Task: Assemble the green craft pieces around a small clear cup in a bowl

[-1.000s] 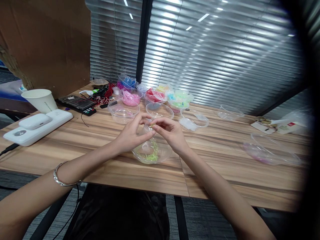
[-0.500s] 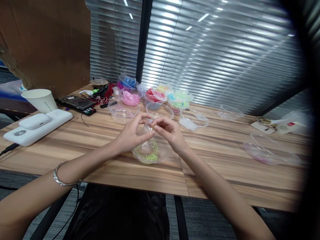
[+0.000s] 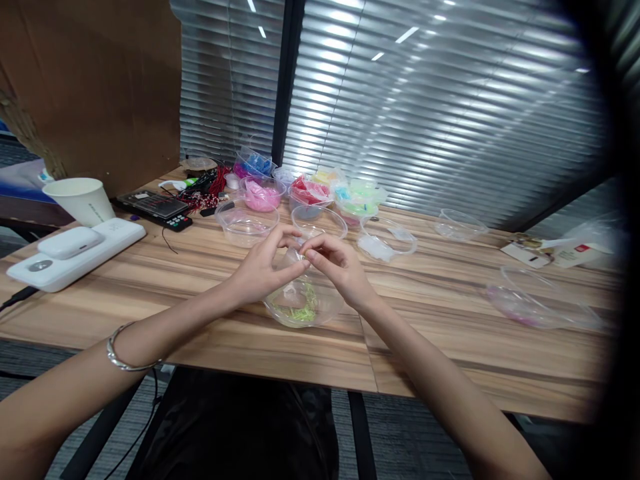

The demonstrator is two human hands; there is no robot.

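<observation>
My left hand (image 3: 265, 265) and my right hand (image 3: 336, 265) meet above a clear plastic bowl (image 3: 327, 308). Thin light-green shreds (image 3: 304, 310) lie in the bottom of that bowl. The fingers of both hands are closed in a pinch, with the fingertips close together. Between them shows a bit of see-through plastic (image 3: 291, 256), too small and glossy to name. Whatever else the fingertips grip is hidden. Just behind the hands stand another clear bowl (image 3: 249, 235) and a round clear container (image 3: 345, 223).
At the back sit bowls with a pink bag (image 3: 263, 195), a red bag (image 3: 310, 191) and pale green stuff (image 3: 367, 193). A clear lid (image 3: 413, 245) lies right of my hands. On the left are a white power bank (image 3: 120, 233), a paper cup (image 3: 83, 200) and a calculator-like device (image 3: 155, 205).
My right fingertips have shifted slightly at the pinch point. The arms, the bowl and the other things on the table look the same.
</observation>
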